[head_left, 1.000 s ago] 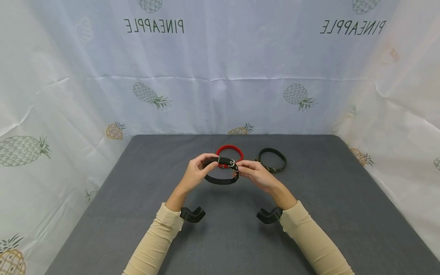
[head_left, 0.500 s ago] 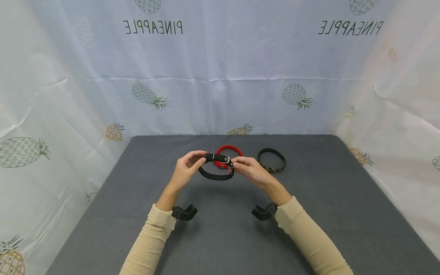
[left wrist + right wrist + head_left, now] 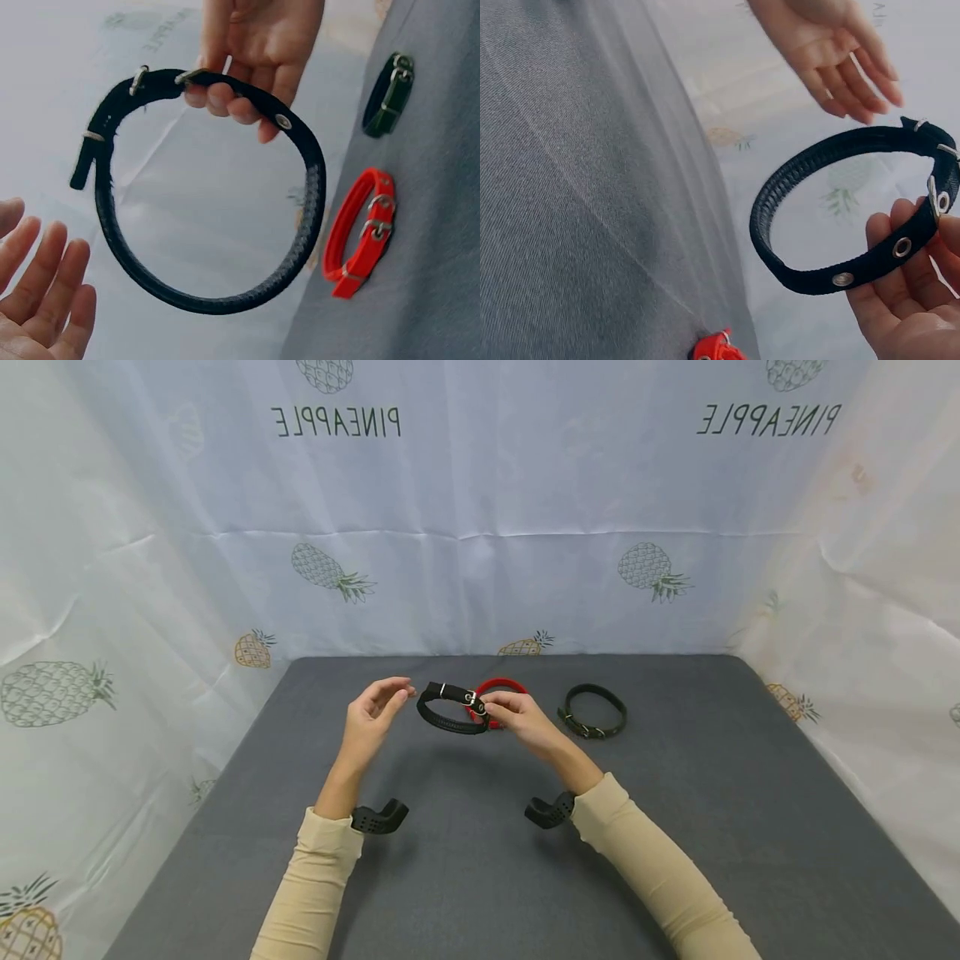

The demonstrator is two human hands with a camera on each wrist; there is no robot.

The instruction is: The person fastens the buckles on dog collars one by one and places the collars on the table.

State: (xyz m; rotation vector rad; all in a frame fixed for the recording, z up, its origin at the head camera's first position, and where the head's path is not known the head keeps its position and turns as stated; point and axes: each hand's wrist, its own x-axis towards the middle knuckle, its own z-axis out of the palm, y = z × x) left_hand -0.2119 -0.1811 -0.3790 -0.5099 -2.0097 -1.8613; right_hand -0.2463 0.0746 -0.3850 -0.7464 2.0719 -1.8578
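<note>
My right hand (image 3: pixel 523 720) pinches a black dog collar (image 3: pixel 450 727) near its metal buckle and holds it up above the table. The collar is buckled into a loop, its strap end tucked through a metal keeper, as the left wrist view shows. Metal eyelets run along the strap in the right wrist view. To the left of the collar, apart from it, is my left hand (image 3: pixel 370 717), fingers relaxed and holding nothing. A red collar (image 3: pixel 501 683) lies on the table behind the black one, partly covered by it and by my right hand in the head view.
A dark green collar (image 3: pixel 618 708), buckled in a loop, lies to the right of the red one on the grey table (image 3: pixel 480 877). White curtains with pineapple prints (image 3: pixel 480 593) stand at the back and both sides. Each wrist carries a black camera mount (image 3: pixel 381 817).
Both hands have moved left and slightly up or away with the black collar. My left hand has let go of it and drawn off to the left; the right hand keeps its pinch.
</note>
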